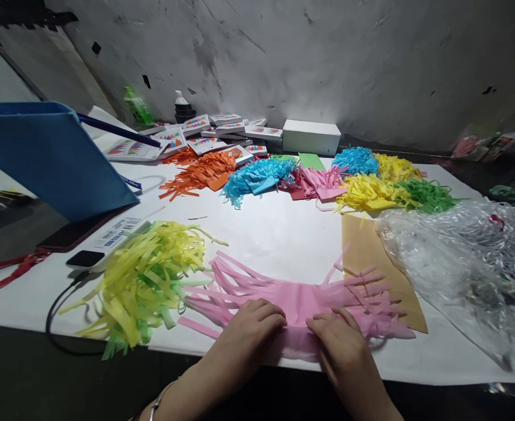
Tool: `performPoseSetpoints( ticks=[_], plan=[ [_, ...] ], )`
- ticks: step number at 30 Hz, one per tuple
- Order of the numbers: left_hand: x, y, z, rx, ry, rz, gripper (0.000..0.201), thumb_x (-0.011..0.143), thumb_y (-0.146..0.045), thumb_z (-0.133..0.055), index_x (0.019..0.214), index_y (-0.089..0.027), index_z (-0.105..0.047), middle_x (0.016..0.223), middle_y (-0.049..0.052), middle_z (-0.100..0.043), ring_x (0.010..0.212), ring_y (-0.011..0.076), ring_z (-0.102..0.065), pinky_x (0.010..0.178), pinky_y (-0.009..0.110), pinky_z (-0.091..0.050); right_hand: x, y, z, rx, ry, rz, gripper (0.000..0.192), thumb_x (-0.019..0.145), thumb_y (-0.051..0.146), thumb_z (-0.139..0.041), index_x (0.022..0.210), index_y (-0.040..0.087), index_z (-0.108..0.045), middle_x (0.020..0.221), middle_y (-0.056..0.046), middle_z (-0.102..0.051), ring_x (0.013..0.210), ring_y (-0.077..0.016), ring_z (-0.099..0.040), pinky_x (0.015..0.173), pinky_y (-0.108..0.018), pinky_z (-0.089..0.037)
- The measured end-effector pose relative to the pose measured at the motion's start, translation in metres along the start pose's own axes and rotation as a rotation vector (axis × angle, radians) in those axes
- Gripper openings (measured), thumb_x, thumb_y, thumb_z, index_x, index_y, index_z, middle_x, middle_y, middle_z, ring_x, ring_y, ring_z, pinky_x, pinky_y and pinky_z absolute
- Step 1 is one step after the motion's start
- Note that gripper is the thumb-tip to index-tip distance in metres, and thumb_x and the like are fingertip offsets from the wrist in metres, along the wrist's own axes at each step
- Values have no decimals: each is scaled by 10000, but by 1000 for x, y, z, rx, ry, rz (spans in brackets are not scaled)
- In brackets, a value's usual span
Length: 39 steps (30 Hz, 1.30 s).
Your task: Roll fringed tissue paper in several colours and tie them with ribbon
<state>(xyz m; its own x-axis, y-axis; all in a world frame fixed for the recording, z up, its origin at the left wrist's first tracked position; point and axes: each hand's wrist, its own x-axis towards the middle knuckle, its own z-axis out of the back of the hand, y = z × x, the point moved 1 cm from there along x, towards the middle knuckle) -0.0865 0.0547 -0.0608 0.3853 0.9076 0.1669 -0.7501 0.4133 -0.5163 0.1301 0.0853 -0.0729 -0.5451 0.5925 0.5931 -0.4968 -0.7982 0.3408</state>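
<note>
A pink sheet of fringed paper [299,295] lies at the near edge of the white table [275,234], its cut strips fanning out left and right. My left hand [248,330] presses on its near left part with curled fingers. My right hand [342,339] pinches its near right part beside the left hand. A heap of yellow and green fringed paper [145,280] sits just to the left of the pink sheet. A tan paper sheet [366,251] lies under its right strips.
Orange [200,172], blue [257,178], pink [321,182], yellow [366,193] and green [428,196] fringe piles line the far side. A clear plastic bag [463,263] is at right. A blue folder [51,155], phone [71,234], white box [312,135] and small card packs [222,131] stand behind.
</note>
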Motion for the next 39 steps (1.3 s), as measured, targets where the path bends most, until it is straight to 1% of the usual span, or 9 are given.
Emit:
performPoseSetpoints(
  ticks=[7,12,17,22,26,28,30,32,39],
  plan=[
    [34,4,14,226,119,326,220,920,-68,-474,904,-182,-661,888,66,-756,803,228,-697,703,314,-502,18,-17,-6,-116,78,-287,243,997,210,-457,904,232,-680,775,-9,-732,714,-188,-682,643,-294,-501],
    [64,5,16,304,134,378,294,943,-100,-400,851,-157,-673,799,126,-747,734,295,-706,630,360,-482,31,-23,-13,-290,51,-324,224,981,191,-458,932,210,-676,723,-55,-696,708,-254,-628,796,-430,-463],
    [69,10,14,338,150,391,269,960,-146,-430,862,-167,-680,771,117,-740,714,290,-704,609,343,-462,24,-11,-14,-315,-23,-46,319,951,87,-453,1213,135,-630,1109,-139,-689,1104,-310,-581,1019,-503,-376],
    [63,8,17,323,126,391,188,973,-189,-490,938,-163,-673,828,98,-735,740,255,-690,635,328,-486,15,-7,-23,-254,82,110,343,929,20,-372,1053,114,-678,934,-96,-699,890,-241,-606,968,-428,-405],
    [48,5,13,324,-65,119,374,859,-289,-725,1207,-201,-622,1247,140,-654,1149,326,-584,977,510,-448,15,-10,-20,-127,-27,-4,258,944,40,-429,988,149,-659,881,-67,-669,827,-211,-583,866,-369,-439],
    [39,5,6,345,-180,-78,259,853,-221,-730,1103,-239,-663,1282,102,-646,1213,328,-534,1079,597,-323,16,-8,-17,-70,-49,-51,202,951,75,-479,1018,162,-648,921,-62,-669,868,-208,-590,863,-348,-444],
    [32,6,-2,349,-273,-179,103,903,-132,-648,919,-230,-674,1186,52,-689,1179,277,-552,1126,581,-258,18,-4,-16,-88,-35,-28,204,970,110,-479,1078,154,-646,953,-71,-674,897,-216,-595,880,-357,-442],
    [27,6,-7,327,-349,-229,155,939,-113,-595,833,-211,-654,1118,36,-704,1144,240,-561,1155,537,-238,18,0,-16,-147,-47,46,243,996,108,-433,1085,133,-657,939,-78,-685,896,-220,-600,920,-384,-427],
    [9,8,-2,292,-256,-288,107,988,-166,-565,935,-196,-653,1017,13,-707,1053,201,-559,1156,439,-219,-1,-2,-15,-188,-64,142,375,1035,100,-312,1036,132,-685,947,-75,-711,956,-210,-617,1049,-403,-354]
  ],
)
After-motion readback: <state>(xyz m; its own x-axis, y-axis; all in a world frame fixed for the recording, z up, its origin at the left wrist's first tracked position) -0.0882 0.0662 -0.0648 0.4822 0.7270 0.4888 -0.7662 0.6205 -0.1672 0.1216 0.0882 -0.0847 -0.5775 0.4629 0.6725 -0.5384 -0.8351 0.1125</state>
